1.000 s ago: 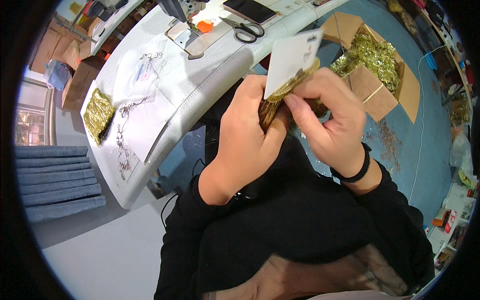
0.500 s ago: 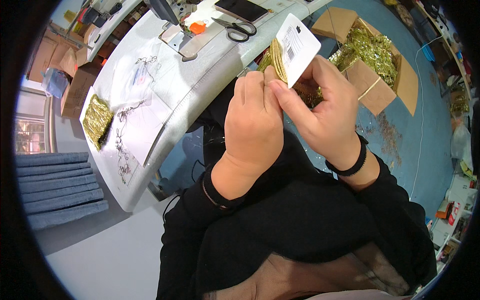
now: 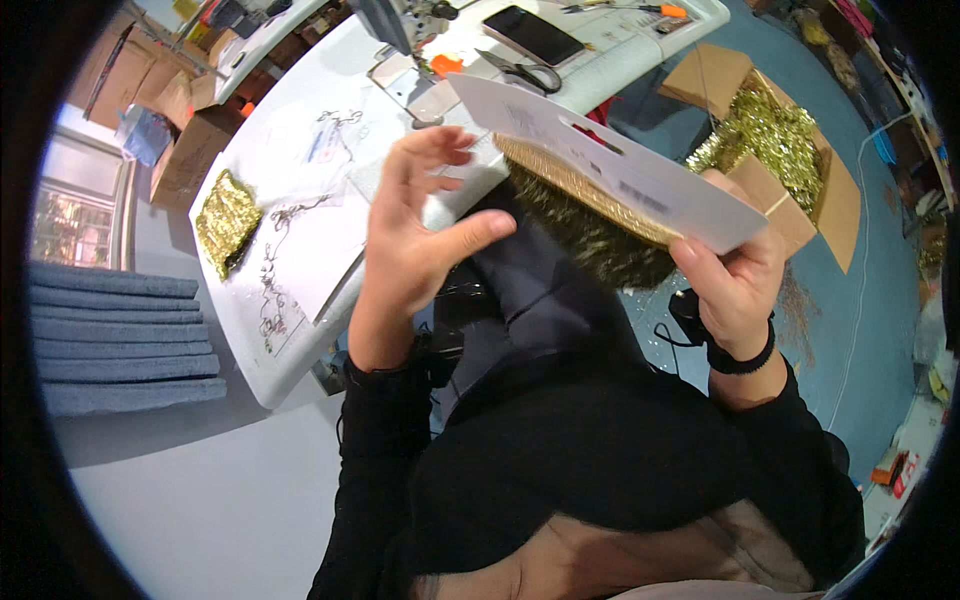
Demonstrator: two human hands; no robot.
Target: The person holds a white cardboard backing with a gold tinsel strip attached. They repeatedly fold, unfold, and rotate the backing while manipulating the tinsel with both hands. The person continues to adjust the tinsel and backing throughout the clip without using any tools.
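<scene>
My right hand (image 3: 735, 285) grips the lower right end of a long white card (image 3: 610, 165) with a hang slot, thumb on the near side. Along the card's underside lies a gold band (image 3: 575, 180), with dark gold tinsel fringe (image 3: 590, 230) hanging from it over my lap. My left hand (image 3: 415, 230) is raised beside the card's left end, fingers spread and holding nothing. A gap shows between its thumb and the gold band. The fingers of my right hand behind the card are partly hidden.
On the white table (image 3: 290, 360) are part of a sewing machine (image 3: 385, 25), black scissors (image 3: 520, 72), a phone (image 3: 533, 35), plastic sheets with loose dark threads (image 3: 285, 250) and a gold tinsel bundle (image 3: 228, 222). An open carton (image 3: 838, 215) of gold tinsel (image 3: 755, 140) stands on the floor at right.
My left hand has let go and moved left, its fingers opening. The card has turned lengthwise and come lower in my right hand, showing the gold fringe. The view has shifted slightly.
</scene>
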